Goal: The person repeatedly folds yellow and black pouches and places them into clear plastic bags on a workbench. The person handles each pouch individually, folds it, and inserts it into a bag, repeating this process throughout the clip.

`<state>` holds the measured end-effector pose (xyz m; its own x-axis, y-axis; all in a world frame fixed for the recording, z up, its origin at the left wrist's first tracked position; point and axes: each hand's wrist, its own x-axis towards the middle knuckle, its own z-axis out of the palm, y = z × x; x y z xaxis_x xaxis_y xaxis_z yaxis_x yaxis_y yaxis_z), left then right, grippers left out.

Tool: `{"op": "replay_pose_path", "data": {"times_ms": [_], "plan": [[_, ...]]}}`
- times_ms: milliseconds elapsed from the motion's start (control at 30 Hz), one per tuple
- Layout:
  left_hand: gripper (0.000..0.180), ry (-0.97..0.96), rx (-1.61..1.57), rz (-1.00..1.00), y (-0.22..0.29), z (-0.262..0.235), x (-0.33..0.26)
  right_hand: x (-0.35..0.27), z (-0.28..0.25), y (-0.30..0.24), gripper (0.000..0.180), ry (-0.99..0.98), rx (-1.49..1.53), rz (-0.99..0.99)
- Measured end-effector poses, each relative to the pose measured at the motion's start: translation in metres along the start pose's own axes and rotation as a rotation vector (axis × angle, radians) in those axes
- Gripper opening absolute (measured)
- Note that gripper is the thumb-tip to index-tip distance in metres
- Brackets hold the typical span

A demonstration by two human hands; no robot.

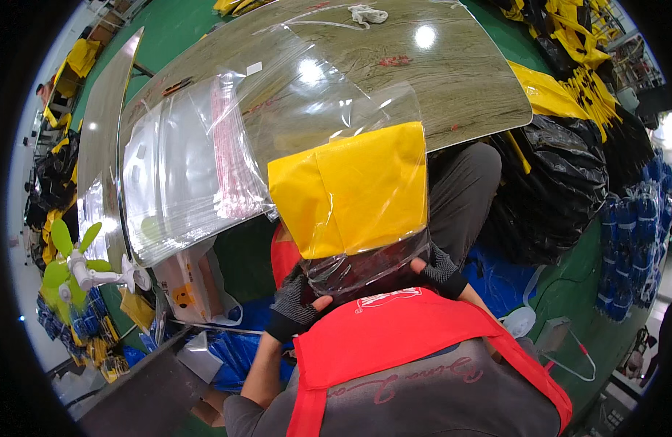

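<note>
A folded yellow fabric piece (358, 186) sits inside a clear plastic bag (394, 105), held up before my chest with its far end by the table edge. My left hand (296, 302), in a dark dotted glove with bare fingertips, grips the bag's lower left corner. At the lower right corner my right hand (434, 269), gloved alike, grips it too, thumb in front. The fingers behind the bag are mostly hidden. Left of it on the table lies a stack of clear plastic bags (168, 171), with a pink-edged bundle (230, 146) beside it.
The wood-patterned table (467, 80) holds a small cutter (177, 87) and a crumpled white cloth (367, 15). Black bags (562, 189) and yellow fabric pile up at right, near blue bundles (627, 240). A green clip fan (74, 266) stands at left.
</note>
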<state>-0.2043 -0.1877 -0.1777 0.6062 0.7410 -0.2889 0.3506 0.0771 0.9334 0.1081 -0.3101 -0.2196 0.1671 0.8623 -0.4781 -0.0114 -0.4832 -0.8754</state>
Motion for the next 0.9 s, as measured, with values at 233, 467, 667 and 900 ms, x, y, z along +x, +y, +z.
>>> {"op": "replay_pose_path", "data": {"times_ms": [233, 467, 667, 900], "plan": [[0.082, 0.032, -0.524, 0.101, 0.042, 0.014, 0.054, -0.002, 0.001, -0.055, 0.081, 0.136, 0.305, -0.159], [0.062, 0.053, -0.161, -0.067, 0.014, 0.062, 0.09, 0.033, 0.009, -0.189, 0.055, 0.193, 0.605, -0.837], [0.047, -0.123, 0.731, 0.966, 0.222, -0.018, 0.076, 0.041, -0.043, -0.237, 0.047, 0.184, 0.212, -1.018], [0.058, 0.261, 0.906, 1.037, 0.274, -0.065, 0.154, 0.041, -0.04, -0.279, 0.086, 0.443, -0.62, -1.331]]}}
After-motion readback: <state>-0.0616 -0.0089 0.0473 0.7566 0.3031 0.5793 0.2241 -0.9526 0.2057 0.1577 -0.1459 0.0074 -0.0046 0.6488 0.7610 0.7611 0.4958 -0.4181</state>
